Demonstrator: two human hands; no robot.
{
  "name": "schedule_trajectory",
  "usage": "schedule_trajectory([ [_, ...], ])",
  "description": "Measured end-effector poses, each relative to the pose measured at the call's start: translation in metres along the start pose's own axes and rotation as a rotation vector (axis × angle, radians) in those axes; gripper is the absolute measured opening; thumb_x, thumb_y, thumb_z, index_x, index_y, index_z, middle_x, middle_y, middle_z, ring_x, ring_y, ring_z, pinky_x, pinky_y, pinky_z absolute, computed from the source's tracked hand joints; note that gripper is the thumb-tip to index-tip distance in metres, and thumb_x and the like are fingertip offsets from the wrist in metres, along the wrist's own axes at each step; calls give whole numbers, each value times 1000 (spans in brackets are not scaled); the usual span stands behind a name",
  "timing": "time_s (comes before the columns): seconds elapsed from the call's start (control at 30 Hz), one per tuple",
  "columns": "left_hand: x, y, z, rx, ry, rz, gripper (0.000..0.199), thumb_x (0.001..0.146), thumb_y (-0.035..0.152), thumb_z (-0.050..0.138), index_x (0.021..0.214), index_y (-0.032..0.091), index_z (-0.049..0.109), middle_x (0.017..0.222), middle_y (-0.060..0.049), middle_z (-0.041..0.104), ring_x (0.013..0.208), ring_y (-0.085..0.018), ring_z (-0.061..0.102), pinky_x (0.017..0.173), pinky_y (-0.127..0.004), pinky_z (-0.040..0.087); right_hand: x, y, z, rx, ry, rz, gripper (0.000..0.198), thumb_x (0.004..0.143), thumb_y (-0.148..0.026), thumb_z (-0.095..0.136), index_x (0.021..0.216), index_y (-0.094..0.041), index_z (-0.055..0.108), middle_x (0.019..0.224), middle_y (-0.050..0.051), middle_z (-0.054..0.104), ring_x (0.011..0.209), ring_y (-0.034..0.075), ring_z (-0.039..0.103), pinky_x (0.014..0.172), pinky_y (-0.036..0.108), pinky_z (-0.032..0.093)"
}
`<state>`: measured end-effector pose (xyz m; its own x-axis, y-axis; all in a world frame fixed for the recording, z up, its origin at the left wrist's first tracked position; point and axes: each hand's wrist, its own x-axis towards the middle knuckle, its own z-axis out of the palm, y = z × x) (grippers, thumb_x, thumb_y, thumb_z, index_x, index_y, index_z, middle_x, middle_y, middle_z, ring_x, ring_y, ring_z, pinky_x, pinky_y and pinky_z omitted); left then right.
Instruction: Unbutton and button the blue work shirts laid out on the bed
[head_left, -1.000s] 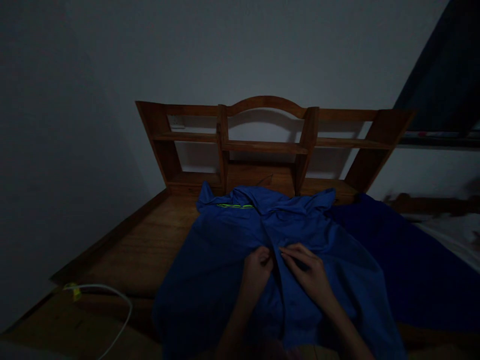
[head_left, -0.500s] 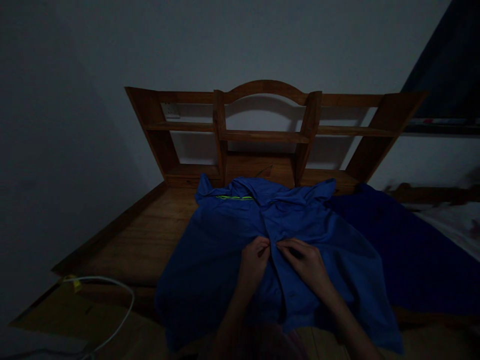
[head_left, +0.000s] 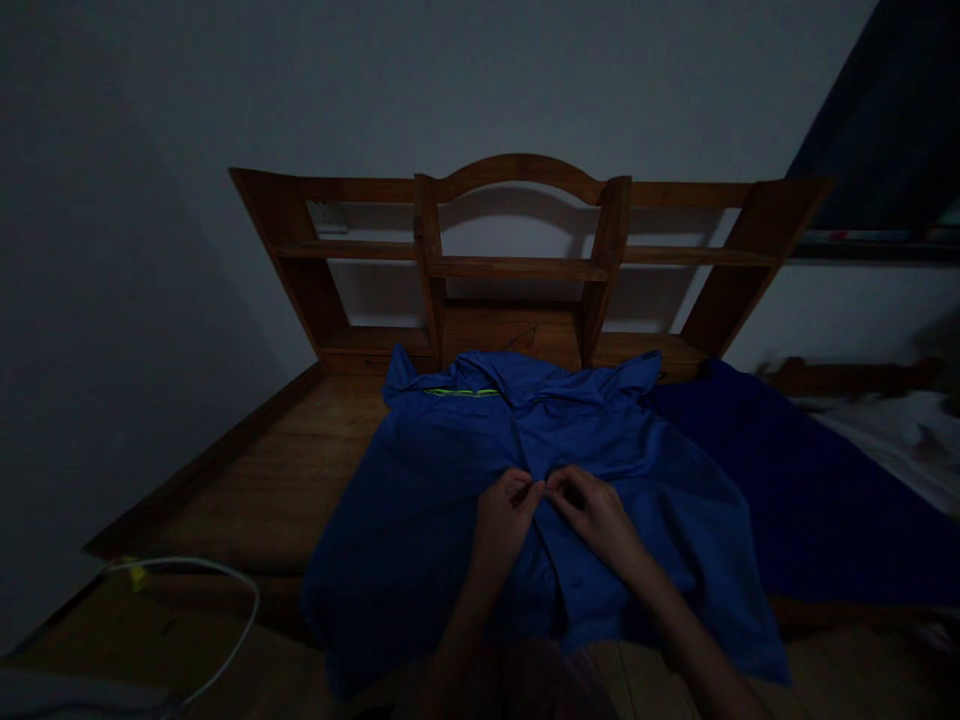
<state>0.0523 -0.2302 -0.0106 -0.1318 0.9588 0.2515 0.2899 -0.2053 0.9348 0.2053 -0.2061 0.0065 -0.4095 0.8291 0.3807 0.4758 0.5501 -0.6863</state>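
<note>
A blue shirt (head_left: 435,510) lies spread over the wooden desk, its collar end towards the shelf and its lower hem hanging over the front edge. A thin yellow-green strip shows on its upper left part. At the middle of the front opening, my left hand (head_left: 506,515) pinches the shirt's edge between thumb and finger. Close against it, my right hand (head_left: 592,515) pinches the other side of the same opening. The fingertips of both hands nearly touch. Whether a button sits between them is too dark and small to make out.
Behind the shirt a wooden shelf unit (head_left: 517,268) stands against the wall. Darker blue cloth (head_left: 795,490) lies at the right. The wooden desk top (head_left: 300,450) shows at the left, with a white cable (head_left: 251,600) looping below its front edge.
My right hand has moved left, bringing its fingertips up to those of my left hand at the shirt opening. The whole view has shifted slightly.
</note>
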Motion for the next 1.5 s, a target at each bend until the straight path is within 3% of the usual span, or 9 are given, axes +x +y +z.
schedule_trajectory([
  [0.5,3,-4,1,-88,46,-63,5,76,22,53,75,18,50,63,3,55,63,-12,57,58,-20,41,0,-3,-5,58,-43,1,12,85,-21,50,95,-21,57,90,1,61,79,14,57,74,25,45],
  [0.73,7,0,-3,-94,67,-83,3,73,19,54,75,18,52,67,2,58,67,-13,60,62,-21,44,2,-3,-5,62,-45,4,11,87,-22,48,95,-22,56,91,2,60,80,14,57,74,25,44],
  [1.17,5,5,-5,-269,88,-97,19,70,26,64,83,17,54,74,-2,64,74,-15,65,68,-23,51,-4,-3,-5,-11,40,-32,15,88,-22,47,98,-24,57,97,2,61,89,15,58,82,27,44],
  [1.5,2,7,-5,-296,92,-73,22,67,23,66,85,18,53,69,1,61,68,-12,63,64,-20,49,-6,-10,-7,24,54,-103,22,90,-21,44,103,-25,61,99,3,63,93,16,59,84,28,46],
])
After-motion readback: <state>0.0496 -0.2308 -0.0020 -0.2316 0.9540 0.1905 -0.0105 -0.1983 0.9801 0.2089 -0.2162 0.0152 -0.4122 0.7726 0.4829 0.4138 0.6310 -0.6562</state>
